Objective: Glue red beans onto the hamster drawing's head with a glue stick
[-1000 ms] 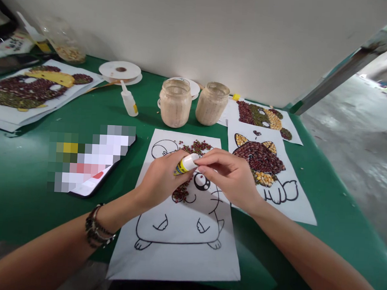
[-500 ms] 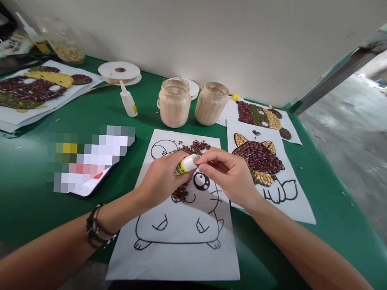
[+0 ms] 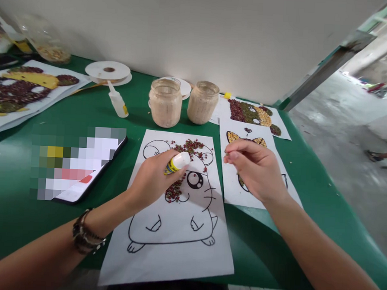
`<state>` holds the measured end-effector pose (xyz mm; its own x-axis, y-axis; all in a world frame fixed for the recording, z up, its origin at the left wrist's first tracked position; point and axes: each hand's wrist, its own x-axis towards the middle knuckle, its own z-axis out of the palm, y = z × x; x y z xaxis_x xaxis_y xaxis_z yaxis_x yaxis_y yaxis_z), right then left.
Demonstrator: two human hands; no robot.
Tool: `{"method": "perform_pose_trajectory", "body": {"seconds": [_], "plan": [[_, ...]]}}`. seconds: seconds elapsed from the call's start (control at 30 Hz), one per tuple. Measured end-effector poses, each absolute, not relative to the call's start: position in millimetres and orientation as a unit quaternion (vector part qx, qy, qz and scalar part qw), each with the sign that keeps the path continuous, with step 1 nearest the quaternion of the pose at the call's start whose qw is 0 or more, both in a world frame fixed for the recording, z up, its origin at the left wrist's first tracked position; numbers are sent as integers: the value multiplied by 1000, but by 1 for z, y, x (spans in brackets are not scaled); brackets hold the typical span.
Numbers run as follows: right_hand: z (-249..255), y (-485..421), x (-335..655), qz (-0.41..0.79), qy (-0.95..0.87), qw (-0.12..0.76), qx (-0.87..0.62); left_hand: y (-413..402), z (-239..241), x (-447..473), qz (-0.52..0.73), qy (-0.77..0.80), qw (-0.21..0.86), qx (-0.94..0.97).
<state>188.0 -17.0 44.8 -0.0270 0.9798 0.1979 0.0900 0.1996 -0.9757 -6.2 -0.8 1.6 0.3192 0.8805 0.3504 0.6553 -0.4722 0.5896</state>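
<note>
Your green bench [image 3: 252, 256] carries the hamster sheet [image 3: 170, 265] at its near edge. Your right hand [image 3: 255, 170], toward the right edge, is pinched together, contents unclear; your left hand [image 3: 151, 173] clamps a yellow-labelled bottle [image 3: 177, 162] above the sheet's beans [image 3: 174, 192].

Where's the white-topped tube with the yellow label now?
Head view, just left of centre: the white-topped tube is gripped in the left hand, over the white paper sheet with the black animal outline.
</note>
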Motion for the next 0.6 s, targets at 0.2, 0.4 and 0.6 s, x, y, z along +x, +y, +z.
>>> {"method": "perform_pose_trajectory", "body": {"seconds": [0.2, 0.4, 0.6], "plan": [[34, -40, 253, 362, -436, 612, -551, -2, 1, -6, 327, 474, 158, 802], [5, -60, 307, 239, -371, 563, -698, -3, 1, -3, 306, 484, 151, 806], [0, -58, 315, 141, -487, 373, -777, -2, 2, -1, 306, 482, 143, 808]]}}
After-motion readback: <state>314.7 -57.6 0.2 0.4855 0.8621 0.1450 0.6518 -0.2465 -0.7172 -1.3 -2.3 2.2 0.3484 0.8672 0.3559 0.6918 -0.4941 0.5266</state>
